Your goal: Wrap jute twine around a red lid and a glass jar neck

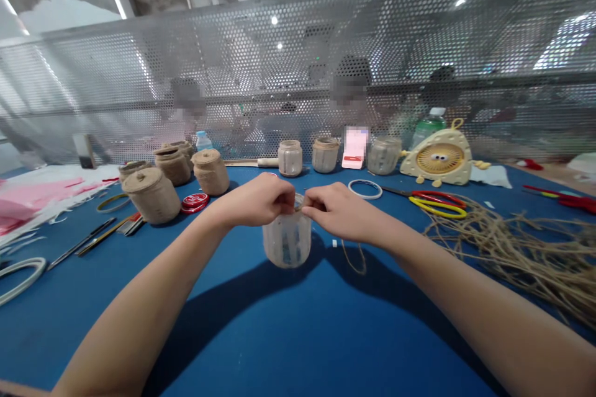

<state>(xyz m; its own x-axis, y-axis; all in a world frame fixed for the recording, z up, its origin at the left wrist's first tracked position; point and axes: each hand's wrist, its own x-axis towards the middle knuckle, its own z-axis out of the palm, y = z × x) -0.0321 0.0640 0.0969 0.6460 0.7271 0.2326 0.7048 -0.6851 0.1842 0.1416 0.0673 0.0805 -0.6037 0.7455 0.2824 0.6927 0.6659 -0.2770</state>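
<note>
You are getting free passage over the blue table [279, 335] on the near side (the widest gap), while a plastic jar [287, 239] is standing between your left hand [254, 201] and right hand [339, 211], twine-wrapped jars [153, 195] are crowding the left, and scissors [437, 203] and loose twine [521, 254] are crowding the right.

We log the held jar [287, 242] as smooth, cloudy plastic or glass (we can't settle which from here). The wrapped jars [153, 196] show rough, matt jute twine. The blue work mat [326, 335] looks matt; the scissors' handles [442, 216] are glossy plastic; the perforated screen [326, 43] is metal.
</note>
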